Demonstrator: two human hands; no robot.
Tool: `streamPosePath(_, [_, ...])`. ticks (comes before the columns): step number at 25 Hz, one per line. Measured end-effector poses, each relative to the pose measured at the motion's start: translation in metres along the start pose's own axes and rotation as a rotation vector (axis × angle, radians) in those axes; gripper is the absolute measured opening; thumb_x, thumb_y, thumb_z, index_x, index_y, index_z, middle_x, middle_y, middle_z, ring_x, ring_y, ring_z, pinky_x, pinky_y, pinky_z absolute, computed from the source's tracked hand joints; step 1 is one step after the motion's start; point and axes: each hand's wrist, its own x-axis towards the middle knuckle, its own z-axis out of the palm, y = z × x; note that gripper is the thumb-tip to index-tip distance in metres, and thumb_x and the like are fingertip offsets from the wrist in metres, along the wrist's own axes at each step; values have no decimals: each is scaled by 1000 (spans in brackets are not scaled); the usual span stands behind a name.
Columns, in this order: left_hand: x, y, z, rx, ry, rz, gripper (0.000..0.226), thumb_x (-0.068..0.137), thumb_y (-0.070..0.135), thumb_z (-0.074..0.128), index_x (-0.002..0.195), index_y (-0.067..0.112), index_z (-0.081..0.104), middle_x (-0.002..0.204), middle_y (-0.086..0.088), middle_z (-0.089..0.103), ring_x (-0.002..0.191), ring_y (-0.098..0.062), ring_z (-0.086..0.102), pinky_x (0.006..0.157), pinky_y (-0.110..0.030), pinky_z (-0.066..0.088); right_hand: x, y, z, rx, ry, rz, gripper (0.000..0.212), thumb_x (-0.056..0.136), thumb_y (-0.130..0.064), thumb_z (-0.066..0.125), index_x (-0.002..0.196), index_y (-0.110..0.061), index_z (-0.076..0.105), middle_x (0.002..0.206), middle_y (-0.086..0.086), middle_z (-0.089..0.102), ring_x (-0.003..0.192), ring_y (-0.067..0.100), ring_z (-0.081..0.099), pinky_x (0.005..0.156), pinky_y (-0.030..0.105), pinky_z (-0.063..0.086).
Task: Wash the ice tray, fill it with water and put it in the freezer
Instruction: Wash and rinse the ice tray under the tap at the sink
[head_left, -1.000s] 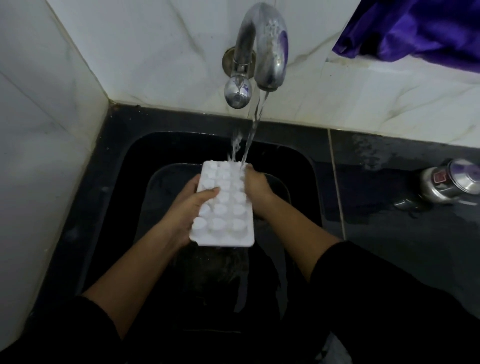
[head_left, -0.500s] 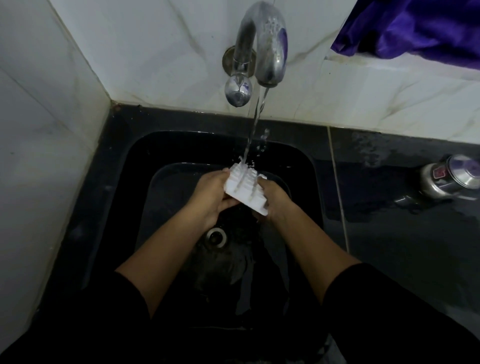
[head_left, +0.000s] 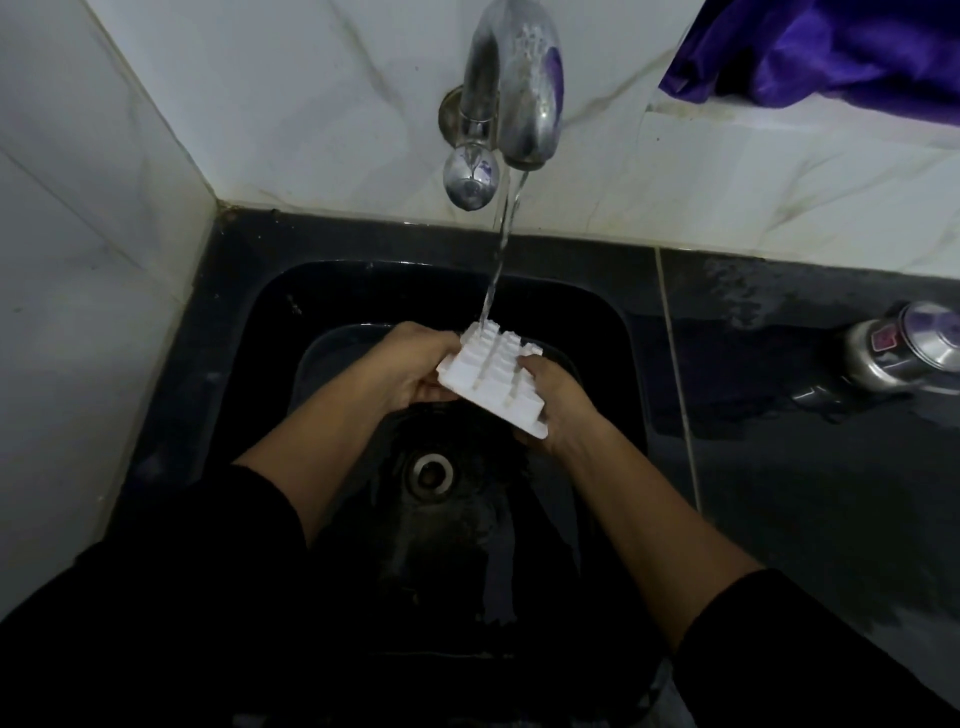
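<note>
A white plastic ice tray (head_left: 493, 382) hangs over the black sink (head_left: 613, 332), tilted, with the ridged underside of its cells facing up. My left hand (head_left: 410, 371) grips its left edge. My right hand (head_left: 558, 410) holds its right edge, fingers curled under it. Water runs from the chrome tap (head_left: 519, 98) in a thin stream onto the tray's far end.
The sink's metal drain (head_left: 428, 475) lies below the tray. A steel container (head_left: 904, 345) lies on its side on the wet dark counter (head_left: 810, 467) at right. Purple cloth (head_left: 831, 47) hangs at top right. White tiled walls close the left and back.
The tray was flat with its cells up a second ago; both hands have turned it over and tilted it under the stream. It has barely moved in the last half second.
</note>
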Motion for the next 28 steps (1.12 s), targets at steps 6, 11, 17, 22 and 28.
streamPosePath(6, [3,-12,14,64,30,44,21,105,20,58,93,7,70,85,-7,74,71,-18,70,54,-26,54,0,-8,-29,-299,-70,-41,27,93,-36,71,107,-13,74,110,11,76,89,21,73,72,30,55])
streamPosePath(11, [-1,-20,23,61,-6,58,15,105,15,55,104,11,69,92,-11,77,71,-18,72,55,-28,58,-9,-17,-35,-324,-47,-56,28,97,-33,68,110,-9,73,100,7,78,85,19,74,71,30,59])
streamPosePath(17, [3,-33,24,29,15,45,23,108,20,49,114,11,69,99,-7,77,84,-20,74,63,-29,57,-25,-19,-31,-371,-101,-95,32,97,-31,69,113,-4,72,110,15,77,97,30,75,90,42,59])
streamPosePath(22, [18,-29,10,-273,190,44,26,107,12,47,104,7,72,91,-11,75,70,-20,70,58,-25,57,-49,-5,-36,-525,-261,-165,26,98,-32,68,105,-7,69,98,11,78,83,25,76,75,39,62])
streamPosePath(28, [14,-41,-17,-311,4,53,8,99,18,69,98,13,76,88,-4,80,75,-17,76,65,-32,63,-58,-18,-64,-825,-431,-261,34,98,-40,69,126,-22,62,109,-2,78,94,16,77,75,28,61])
